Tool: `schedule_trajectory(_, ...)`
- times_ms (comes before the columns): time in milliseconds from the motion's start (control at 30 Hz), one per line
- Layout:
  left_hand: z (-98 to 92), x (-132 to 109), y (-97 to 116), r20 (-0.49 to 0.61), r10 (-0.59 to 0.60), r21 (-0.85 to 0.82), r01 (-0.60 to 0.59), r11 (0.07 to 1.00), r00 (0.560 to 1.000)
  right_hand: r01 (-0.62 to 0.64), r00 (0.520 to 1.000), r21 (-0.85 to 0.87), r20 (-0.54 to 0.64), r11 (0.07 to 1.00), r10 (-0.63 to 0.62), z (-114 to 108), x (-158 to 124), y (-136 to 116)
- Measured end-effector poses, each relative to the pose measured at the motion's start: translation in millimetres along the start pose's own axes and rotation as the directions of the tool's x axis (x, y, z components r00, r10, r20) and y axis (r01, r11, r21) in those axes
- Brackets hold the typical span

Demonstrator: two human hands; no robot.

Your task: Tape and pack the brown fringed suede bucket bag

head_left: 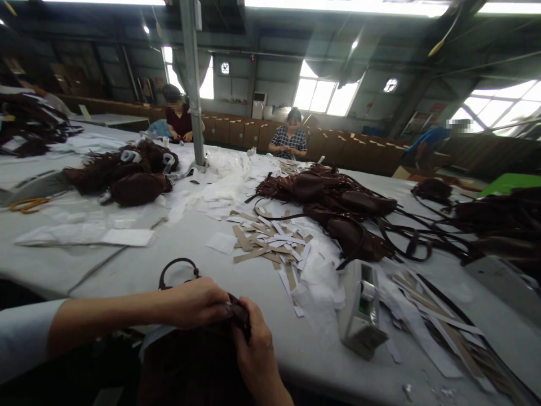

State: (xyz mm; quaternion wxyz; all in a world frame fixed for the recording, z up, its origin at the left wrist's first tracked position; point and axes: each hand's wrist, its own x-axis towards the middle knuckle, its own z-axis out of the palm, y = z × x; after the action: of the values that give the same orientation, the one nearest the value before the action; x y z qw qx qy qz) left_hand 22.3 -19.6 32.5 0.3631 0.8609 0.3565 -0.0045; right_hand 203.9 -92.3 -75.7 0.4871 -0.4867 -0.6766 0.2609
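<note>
Dark brown bag (240,317) at near edge of worktop (310,351), left hand (203,304) and right hand (258,351) pinching it! Open room rightward to pale device (359,324); paper strips (265,241) crowd beyond.

own hands (198,303): 2; orange-handled scissors (38,201): 1; wall clocks (225,68): 2; grey post (193,84): 1
</note>
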Motion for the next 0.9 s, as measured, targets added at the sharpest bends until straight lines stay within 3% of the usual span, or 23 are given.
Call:
schedule_trajectory(100,3.4,0,1,0.095,-0.054,-0.359,0.085,0.93,0.994,0.049,0.998,0.03,0.026,0.998,-0.05,0,-1,-6)
schedule_trajectory(200,5.3,-3,-1,0.255,-0.098,-0.671,0.249,0.698,0.962,0.067,0.995,0.063,0.074,0.996,-0.072,-2,-3,-8)
schedule_trajectory(333,5.6,-11,-12,0.359,-0.135,-0.856,0.384,0.347,0.923,0.05,0.997,0.085,0.048,0.995,-0.055,-4,-6,-2)
schedule_trajectory(400,7.6,-17,-21,0.364,-0.122,-0.884,0.384,0.268,0.923,0.054,0.997,0.094,0.047,0.994,-0.059,-4,-7,1)
schedule_trajectory(467,12.6,-23,-28,0.359,-0.09,-0.874,0.369,0.316,0.929,0.054,0.997,0.101,0.051,0.993,-0.059,-4,-8,4)
schedule_trajectory(533,20.6,-27,-32,0.324,-0.074,-0.804,0.316,0.504,0.943,0.039,0.998,0.103,0.048,0.994,-0.044,-3,-9,5)
schedule_trajectory(600,29.2,-30,-32,0.212,-0.077,-0.652,0.2,0.731,0.974,0.017,0.999,0.105,0.036,0.994,-0.021,-2,-9,7)
schedule_trajectory(667,34.8,-31,-30,0.124,-0.066,-0.514,0.12,0.849,0.99,0.004,0.999,0.115,0.035,0.993,-0.008,-3,-9,8)
schedule_trajectory(767,31.6,-33,-27,0.18,-0.095,-0.556,0.181,0.811,0.979,-0.008,0.998,0.135,0.061,0.991,0.0,-7,-9,8)
schedule_trajectory(833,22.7,-36,-27,0.288,-0.118,-0.647,0.284,0.708,0.95,-0.004,0.996,0.137,0.085,0.991,-0.008,-9,-8,6)
schedule_trajectory(900,13.4,-38,-27,0.442,-0.08,-0.698,0.398,0.596,0.894,0.014,0.994,0.131,0.101,0.991,-0.028,-10,-8,4)
